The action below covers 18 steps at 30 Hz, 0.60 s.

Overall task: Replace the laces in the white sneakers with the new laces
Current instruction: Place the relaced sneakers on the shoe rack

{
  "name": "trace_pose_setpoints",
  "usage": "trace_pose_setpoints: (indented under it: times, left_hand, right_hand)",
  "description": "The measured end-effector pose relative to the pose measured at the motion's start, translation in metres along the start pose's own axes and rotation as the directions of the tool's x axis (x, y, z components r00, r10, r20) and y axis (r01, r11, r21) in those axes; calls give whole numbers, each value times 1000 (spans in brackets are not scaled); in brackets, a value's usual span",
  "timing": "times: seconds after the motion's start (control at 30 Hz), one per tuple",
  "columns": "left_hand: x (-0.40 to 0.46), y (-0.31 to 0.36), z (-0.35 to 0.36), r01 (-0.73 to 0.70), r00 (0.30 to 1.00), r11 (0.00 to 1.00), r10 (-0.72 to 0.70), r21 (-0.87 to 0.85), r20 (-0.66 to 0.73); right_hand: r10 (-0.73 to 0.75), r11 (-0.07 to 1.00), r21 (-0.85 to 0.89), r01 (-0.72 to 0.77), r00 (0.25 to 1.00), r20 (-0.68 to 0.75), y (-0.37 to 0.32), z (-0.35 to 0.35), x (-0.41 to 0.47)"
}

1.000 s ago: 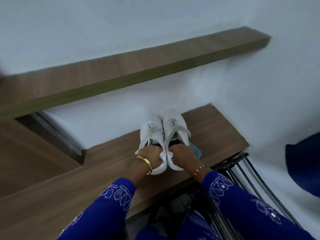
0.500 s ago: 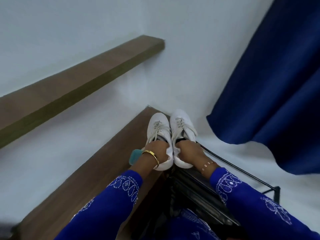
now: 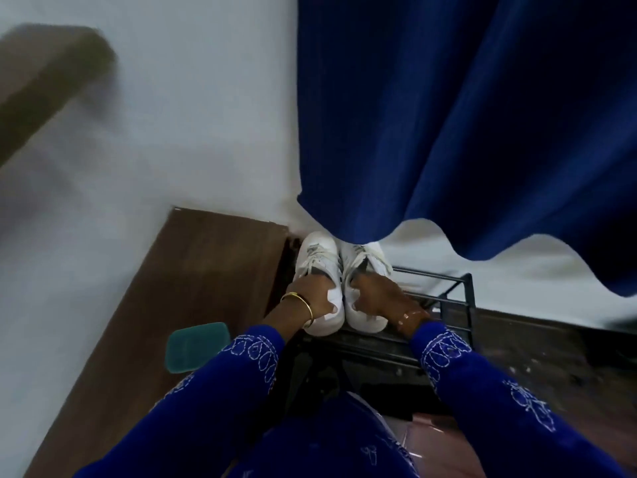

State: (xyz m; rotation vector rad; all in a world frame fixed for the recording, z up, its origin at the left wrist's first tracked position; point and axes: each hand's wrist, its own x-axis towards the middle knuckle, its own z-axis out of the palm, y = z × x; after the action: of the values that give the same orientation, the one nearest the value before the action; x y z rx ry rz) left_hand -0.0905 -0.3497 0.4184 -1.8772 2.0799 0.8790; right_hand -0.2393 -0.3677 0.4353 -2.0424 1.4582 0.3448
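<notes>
Two white sneakers stand side by side, toes pointing away from me, over a black metal rack (image 3: 458, 298). My left hand (image 3: 312, 294) grips the heel collar of the left sneaker (image 3: 317, 257), fingers inside the opening. The right sneaker (image 3: 365, 263) is held the same way by my right hand (image 3: 375, 294). Both shoes carry white laces, tied or tucked over the tongues. The toe of the right shoe touches the hem of a blue curtain (image 3: 465, 115). No loose new laces are visible.
A brown wooden table (image 3: 193, 270) lies to the left of the shoes, with a teal flat object (image 3: 196, 346) near its edge. A white wall and a blurred wooden shelf (image 3: 44, 88) are at the upper left. Dark floor shows at the right.
Both hands have carried the sneakers rightward off the wooden table to above the black rack by the blue curtain. The teal object stays on the table, now to the left of my hands.
</notes>
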Motion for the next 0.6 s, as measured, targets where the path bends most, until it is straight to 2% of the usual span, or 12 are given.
trace_pose_setpoints:
  times: [0.23, 0.4, 0.53, 0.6]
  left_hand:
    - [67, 19, 55, -96, 994, 993, 91, 72, 59]
    - [89, 23, 90, -105, 994, 989, 104, 106, 17]
    - [105, 21, 123, -123, 992, 983, 124, 135, 2]
    - [110, 19, 140, -154, 984, 975, 166, 162, -67]
  right_hand:
    - [199, 980, 10, -199, 980, -20, 56, 52, 34]
    - [205, 968, -132, -212, 976, -67, 76, 99, 47]
    - [234, 956, -167, -243, 970, -70, 90, 134, 60]
    - [245, 952, -175, -251, 968, -55, 99, 146, 67]
